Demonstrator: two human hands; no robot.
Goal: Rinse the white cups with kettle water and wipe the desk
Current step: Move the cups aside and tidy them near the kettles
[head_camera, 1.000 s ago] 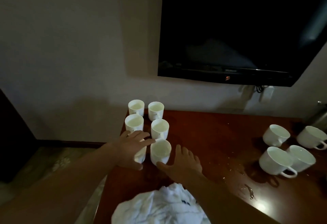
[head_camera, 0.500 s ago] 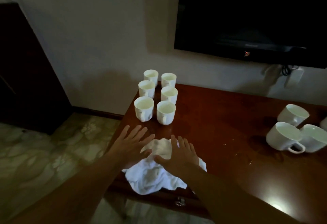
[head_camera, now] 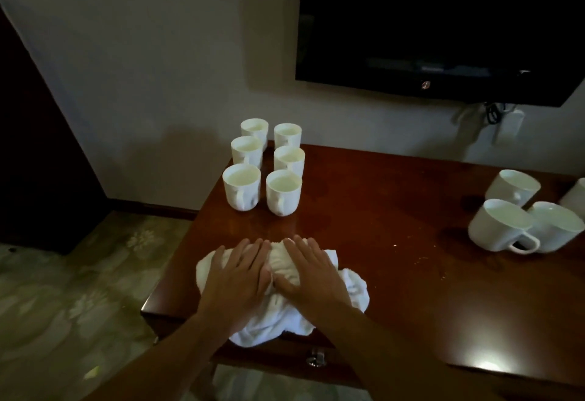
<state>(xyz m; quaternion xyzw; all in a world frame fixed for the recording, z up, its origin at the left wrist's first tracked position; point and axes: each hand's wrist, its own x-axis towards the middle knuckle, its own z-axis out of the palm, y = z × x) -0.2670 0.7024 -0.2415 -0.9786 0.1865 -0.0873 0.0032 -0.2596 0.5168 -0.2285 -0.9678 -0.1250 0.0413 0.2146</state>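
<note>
You're on the wiping half of the job now: your left hand (head_camera: pixel 235 277) and right hand (head_camera: pixel 311 270) both lie flat with fingers straight, side by side on the bunched white cloth (head_camera: pixel 285 302), pressing it onto the desk (head_camera: pixel 395 274) at lower centre of the frame. The rinsing looks done to me, judging by how things sit: six tall white cups (head_camera: pixel 264 169) stand upright in two tidy rows at the desk's far left corner, just above your fingertips in the picture, and a cluster of wider cups (head_camera: pixel 522 213) sits at the right edge, a couple of them tilted against each other. No kettle in view, so can't say where it went. There's a scatter of specks, droplets I think, on the wood right of centre (head_camera: pixel 421 256), between the cloth and the wide cups. I'd say your next move is to keep the palms down and push the cloth toward the right across that patch, easing off before you nudge the tilted cups.
</note>
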